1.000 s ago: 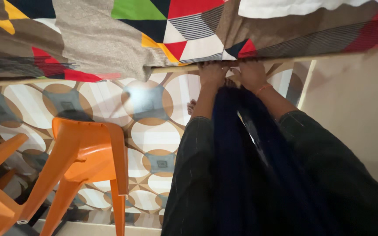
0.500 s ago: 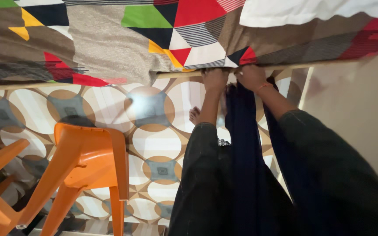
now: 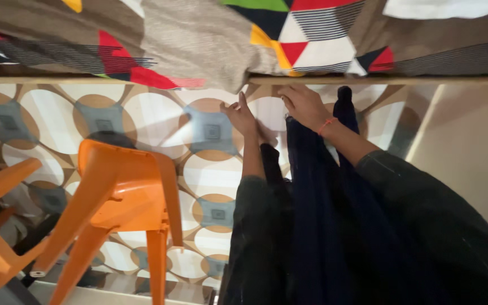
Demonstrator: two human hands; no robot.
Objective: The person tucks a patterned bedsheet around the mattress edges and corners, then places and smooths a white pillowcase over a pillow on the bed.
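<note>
Beneath the bed edge (image 3: 142, 80), the right hand (image 3: 303, 104) pinches the dark cloth (image 3: 312, 186), which hangs lengthwise toward the camera; just left of it, the left hand (image 3: 241, 116) is spread open and holds nothing.

A single head-worn camera looks steeply down, close, over the person's arms toward the patterned floor (image 3: 46, 118).

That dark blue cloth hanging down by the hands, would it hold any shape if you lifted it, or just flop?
The dark blue cloth would probably flop: it hangs in long, loose folds below the right hand. It looks fairly light, since it drapes freely off the hand's grip. It likely wouldn't slide much, as its surface looks matte rather than shiny, though the picture is blurred.
</note>
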